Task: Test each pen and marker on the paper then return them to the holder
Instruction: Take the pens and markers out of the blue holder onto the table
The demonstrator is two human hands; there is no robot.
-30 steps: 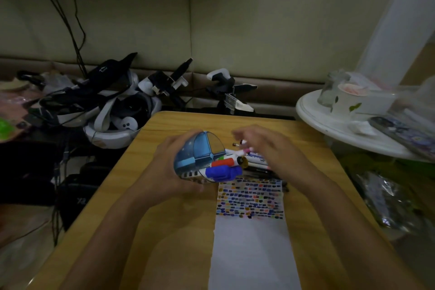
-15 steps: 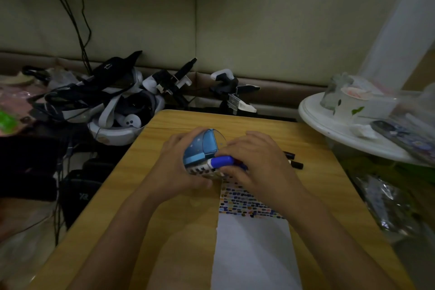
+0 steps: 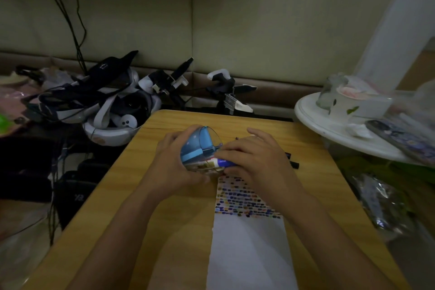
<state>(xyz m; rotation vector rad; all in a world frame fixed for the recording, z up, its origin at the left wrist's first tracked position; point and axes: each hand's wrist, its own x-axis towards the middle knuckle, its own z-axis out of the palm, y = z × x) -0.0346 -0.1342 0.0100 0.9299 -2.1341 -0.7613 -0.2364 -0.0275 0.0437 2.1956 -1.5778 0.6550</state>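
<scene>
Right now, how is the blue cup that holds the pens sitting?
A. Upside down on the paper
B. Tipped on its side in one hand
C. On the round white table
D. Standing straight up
B: the left hand grips the cup, tipped with its mouth toward the right hand.

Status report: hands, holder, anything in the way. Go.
Left hand grips tipped blue holder. Right hand covers the pens at its mouth, blue marker showing. Black pens loose on table beyond; paper underneath.
</scene>
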